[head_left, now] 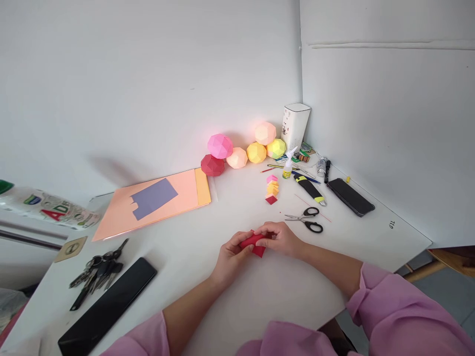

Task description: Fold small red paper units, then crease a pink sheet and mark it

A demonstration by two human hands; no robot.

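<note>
Between both hands, near the front middle of the table, is a piece of folded red paper [259, 250]. My left hand [235, 251] pinches its left side, thumb in front and fingers behind. On the right side my right hand [279, 238] grips it too, its fingertips over the top. A flap of the paper hangs below the fingers; part of it is hidden by them. Just beyond my right hand lie scissors [308, 217] with black handles, blades parted. Small folded paper pieces [272, 188] in pink, yellow and red sit in a row behind the hands.
Faceted paper balls [256, 153] line the wall beside a white box [296, 126]. A glue bottle [287, 169], utility knife [309, 189] and phone [351, 197] lie right. Peach paper sheets [111, 217], keys [98, 269] and a black case [107, 306] occupy the left.
</note>
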